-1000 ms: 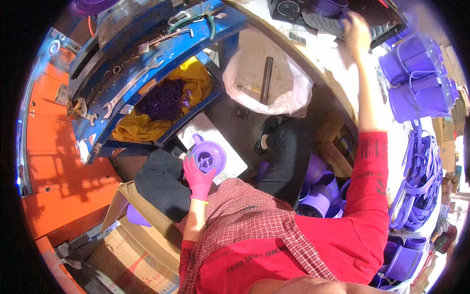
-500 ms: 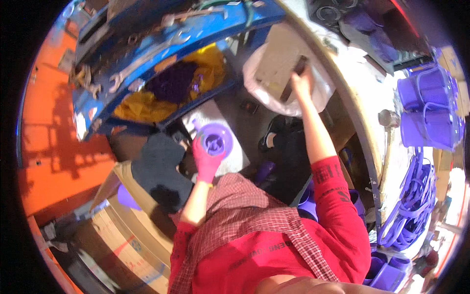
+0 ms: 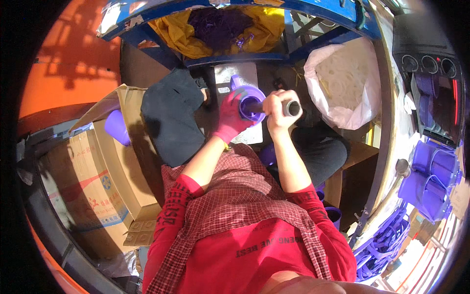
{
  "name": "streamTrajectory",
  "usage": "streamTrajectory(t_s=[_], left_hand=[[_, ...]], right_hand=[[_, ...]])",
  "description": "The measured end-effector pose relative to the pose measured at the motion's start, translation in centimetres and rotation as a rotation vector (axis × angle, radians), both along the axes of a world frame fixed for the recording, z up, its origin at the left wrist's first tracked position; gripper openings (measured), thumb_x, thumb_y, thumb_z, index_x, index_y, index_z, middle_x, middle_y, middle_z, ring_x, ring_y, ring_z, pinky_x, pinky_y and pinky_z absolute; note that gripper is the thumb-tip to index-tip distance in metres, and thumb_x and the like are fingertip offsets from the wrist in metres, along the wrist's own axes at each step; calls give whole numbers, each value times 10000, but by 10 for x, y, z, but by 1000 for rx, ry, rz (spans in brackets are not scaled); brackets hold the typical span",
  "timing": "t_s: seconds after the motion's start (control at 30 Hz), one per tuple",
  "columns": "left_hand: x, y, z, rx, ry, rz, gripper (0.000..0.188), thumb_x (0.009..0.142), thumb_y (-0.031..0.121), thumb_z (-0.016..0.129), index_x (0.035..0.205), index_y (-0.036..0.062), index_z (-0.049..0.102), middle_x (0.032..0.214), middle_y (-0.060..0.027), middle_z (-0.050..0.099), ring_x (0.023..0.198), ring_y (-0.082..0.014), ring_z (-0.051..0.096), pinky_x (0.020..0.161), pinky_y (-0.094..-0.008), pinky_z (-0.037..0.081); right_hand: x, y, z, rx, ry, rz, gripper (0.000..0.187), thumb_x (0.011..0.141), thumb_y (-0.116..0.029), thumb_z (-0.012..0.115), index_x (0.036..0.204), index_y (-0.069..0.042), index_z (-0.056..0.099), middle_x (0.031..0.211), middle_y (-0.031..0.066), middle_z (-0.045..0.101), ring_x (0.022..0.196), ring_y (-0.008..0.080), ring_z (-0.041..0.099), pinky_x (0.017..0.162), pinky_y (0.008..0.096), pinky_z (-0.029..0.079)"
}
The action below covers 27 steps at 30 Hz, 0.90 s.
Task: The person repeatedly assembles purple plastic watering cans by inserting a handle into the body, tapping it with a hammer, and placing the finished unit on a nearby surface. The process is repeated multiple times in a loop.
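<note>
My left hand (image 3: pixel 231 117), in a pink glove, is closed around a round, purple, hollow plastic part (image 3: pixel 254 91) with a tab sticking out at its far side. Bare, my right hand (image 3: pixel 280 109) grips a dark rod-like tool (image 3: pixel 292 108) with a round grey end. The tool's other end reaches into the purple part's opening; its tip is hidden inside. Both hands are in front of my checked apron (image 3: pixel 245 181), above a pale board (image 3: pixel 250 73) between my knees.
A white sack (image 3: pixel 338 115) with pale rings stands at the right. Ahead, a yellow-lined bin (image 3: pixel 171 29) holds purple scraps under the blue bench (image 3: pixel 225 4). On the left is an open cardboard box (image 3: pixel 132 161) with a purple piece. Purple buckets (image 3: pixel 431 166) and a hammer (image 3: pixel 402 168) lie far right.
My right hand, with the tool, has come from over the white sack to the purple part, and the tool now enters its opening. My left hand still holds the part. The view has swung right.
</note>
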State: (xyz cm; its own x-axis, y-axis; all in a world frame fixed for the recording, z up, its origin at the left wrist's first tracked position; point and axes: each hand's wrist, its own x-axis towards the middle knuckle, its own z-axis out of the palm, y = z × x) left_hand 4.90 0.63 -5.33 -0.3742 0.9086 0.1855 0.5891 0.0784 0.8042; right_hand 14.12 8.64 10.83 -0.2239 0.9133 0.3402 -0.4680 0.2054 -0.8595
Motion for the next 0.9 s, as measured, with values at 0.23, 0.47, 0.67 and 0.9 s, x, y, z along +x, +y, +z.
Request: streamTrajectory(t_s=[0.23, 0.47, 0.67, 0.9], left_hand=[[2, 0, -20, -57, -64, -39, 930, 532, 442, 886, 1319, 101, 526, 1354, -192, 509, 1238, -398, 497, 1043, -496, 416], [1, -3, -5, 30, -50, -81, 926, 562, 273, 903, 1352, 42, 481, 1405, -197, 462, 1313, -382, 437, 1111, -476, 372], [-10, 66, 29, 464, 751, -448, 602, 676, 319, 816, 1228, 159, 635, 1381, -68, 545, 1278, -332, 486, 1101, -506, 365], [-31, 85, 76, 217, 393, -381, 780, 589, 249, 857, 1298, 114, 562, 1390, -94, 532, 1309, -366, 449, 1145, -515, 305]], right_hand=[[-11, 15, -19, -68, -315, -122, 201, 809, -120, 763, 711, -62, 597, 654, 38, 619, 575, 135, 598, 548, 287, 471], [20, 37, -13, -270, -20, -179, 213, 883, -78, 671, 751, -58, 506, 563, 8, 502, 453, 114, 470, 442, 290, 410], [144, 105, 37, 783, -340, -34, 225, 799, 38, 687, 908, -84, 532, 749, 72, 589, 633, 202, 576, 617, 369, 519], [265, 161, -24, 723, -1838, 140, 282, 840, -74, 532, 1099, -61, 641, 1260, 120, 607, 1286, 332, 503, 1150, 431, 366]])
